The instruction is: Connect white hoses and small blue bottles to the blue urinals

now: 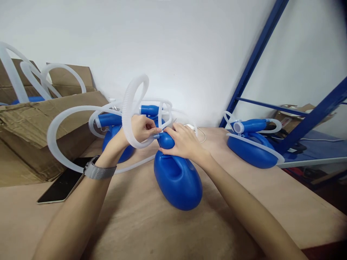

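A blue plastic bottle with a moulded handle lies on the table in front of me, its rounded end toward me. My right hand wraps around the bottle's neck, thumb on the near side. My left hand pinches a small clear fitting at the end of the neck. A white corrugated hose loops up around my left hand and wrist. Whether the fitting sits fully on the neck is hidden by my fingers.
Similar blue bottles with hoses stand behind my left hand and at right. A cardboard box with more hoses stands at left, a phone before it. A blue metal rack rises beyond the table's right edge.
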The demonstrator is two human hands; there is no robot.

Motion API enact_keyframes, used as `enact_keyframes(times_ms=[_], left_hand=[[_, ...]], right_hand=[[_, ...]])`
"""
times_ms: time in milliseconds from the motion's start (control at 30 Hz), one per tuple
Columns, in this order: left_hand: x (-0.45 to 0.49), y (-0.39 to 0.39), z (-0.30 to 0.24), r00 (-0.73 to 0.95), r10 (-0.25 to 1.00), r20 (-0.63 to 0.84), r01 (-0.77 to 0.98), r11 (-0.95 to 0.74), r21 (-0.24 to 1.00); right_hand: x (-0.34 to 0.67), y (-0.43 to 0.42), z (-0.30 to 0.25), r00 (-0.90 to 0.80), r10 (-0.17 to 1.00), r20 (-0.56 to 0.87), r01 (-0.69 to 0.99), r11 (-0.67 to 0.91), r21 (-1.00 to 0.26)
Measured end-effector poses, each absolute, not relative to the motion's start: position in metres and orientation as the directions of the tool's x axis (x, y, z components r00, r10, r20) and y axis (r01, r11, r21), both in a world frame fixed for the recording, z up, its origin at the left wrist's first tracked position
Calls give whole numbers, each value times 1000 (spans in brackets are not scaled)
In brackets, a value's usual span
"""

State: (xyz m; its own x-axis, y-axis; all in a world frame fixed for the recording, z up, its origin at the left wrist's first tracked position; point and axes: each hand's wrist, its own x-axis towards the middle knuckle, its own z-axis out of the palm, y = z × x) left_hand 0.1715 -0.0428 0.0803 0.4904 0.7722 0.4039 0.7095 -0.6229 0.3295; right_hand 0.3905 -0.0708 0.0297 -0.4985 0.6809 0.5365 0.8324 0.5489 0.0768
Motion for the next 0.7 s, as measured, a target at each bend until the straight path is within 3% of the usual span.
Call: enact_keyframes(times_ms=[333,700], left_hand=[[164,-43,75,573,655,492,606,-743,283],[173,-48,69,494,743,452,650,-661,375]], right_hand=[[393,-69,30,-519,667,534,812,580,65],[390,-71,30,-461,701,544,825,564,-29]])
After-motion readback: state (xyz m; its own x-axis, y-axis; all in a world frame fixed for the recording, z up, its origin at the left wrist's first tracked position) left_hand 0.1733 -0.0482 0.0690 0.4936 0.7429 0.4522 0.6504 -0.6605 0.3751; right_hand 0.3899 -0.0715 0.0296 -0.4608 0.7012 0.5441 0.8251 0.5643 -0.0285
